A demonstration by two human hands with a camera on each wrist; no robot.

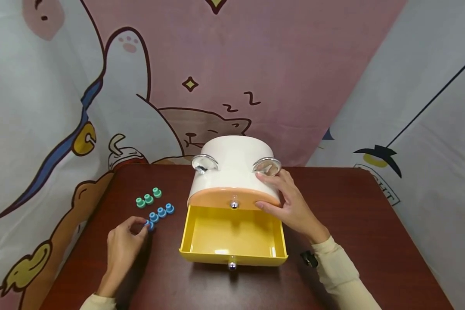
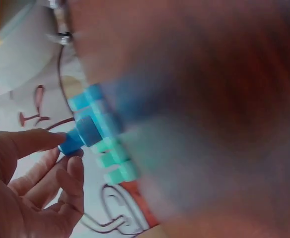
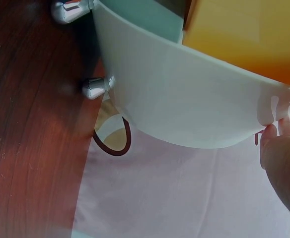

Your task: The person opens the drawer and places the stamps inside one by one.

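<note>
Blue, stepped, cylindrical plastic-looking peg [image 2: 88,131] left of the white, rounded, glossy cabinet [image 1: 234,159], pinched between thumb and fingers of the left hand [image 1: 124,244]. Well apart from it, clamped round the cabinet's front right edge: right hand [image 1: 296,209]. Could slip, given so small a fingertip hold, or knock askew 3 matching blue pegs [image 1: 161,212] close by, and 3 mint-green stepped pegs [image 1: 148,199] farther back, also left of the cabinet. Could likewise tilt the cabinet by pressing down too hard, with the yellow, shallow, plastic-looking drawer [image 1: 205,257] jutting from its front.
</note>
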